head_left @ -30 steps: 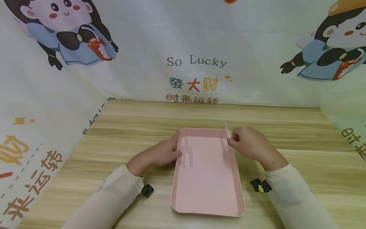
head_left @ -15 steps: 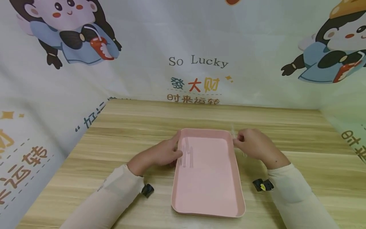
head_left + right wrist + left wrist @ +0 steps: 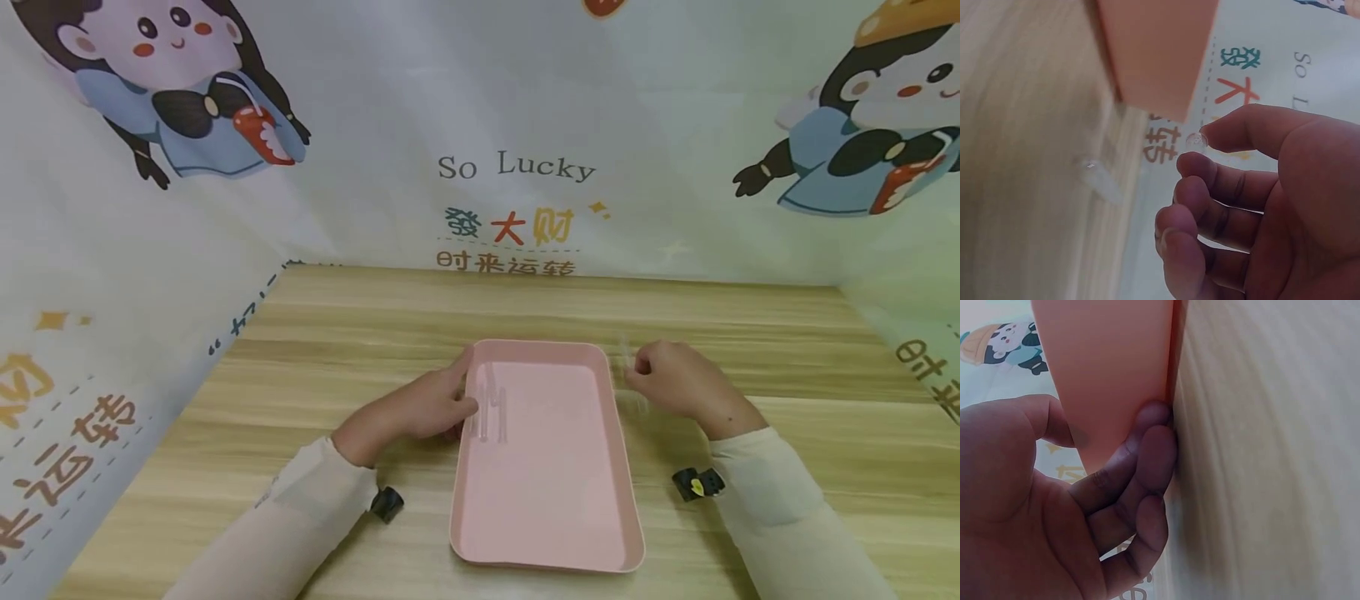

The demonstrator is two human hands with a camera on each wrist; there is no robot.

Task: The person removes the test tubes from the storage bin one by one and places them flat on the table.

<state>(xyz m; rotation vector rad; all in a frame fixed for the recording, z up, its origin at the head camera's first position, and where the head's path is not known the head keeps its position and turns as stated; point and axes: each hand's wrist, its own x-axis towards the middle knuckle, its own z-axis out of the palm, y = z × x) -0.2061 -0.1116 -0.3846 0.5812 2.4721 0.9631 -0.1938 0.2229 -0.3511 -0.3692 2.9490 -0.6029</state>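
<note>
A shallow pink tray (image 3: pixel 547 492) lies lengthwise on the table. My left hand (image 3: pixel 431 404) holds its left side, thumb at the rim and curled fingers against the outer wall (image 3: pixel 1110 369). Inside the tray, close to that thumb, are several slim clear tubes (image 3: pixel 502 415). Off the tray's far right corner, my right hand (image 3: pixel 678 383) pinches another clear tube (image 3: pixel 624 346) between thumb and index finger. Its rounded end (image 3: pixel 1195 142) shows at the fingertips in the right wrist view. Another clear tube (image 3: pixel 1102 182) lies on the table below that hand, outside the tray.
The wood-grain table (image 3: pixel 360 317) meets a printed cloth backdrop (image 3: pixel 660 125) at the back and both sides. Each pale sleeve has a dark wrist camera (image 3: pixel 387 504) beneath it.
My right hand has shifted right with its tube, from over the tray's far right rim to outside it. The tube on the table beside the tray has come into view. My left hand keeps its place.
</note>
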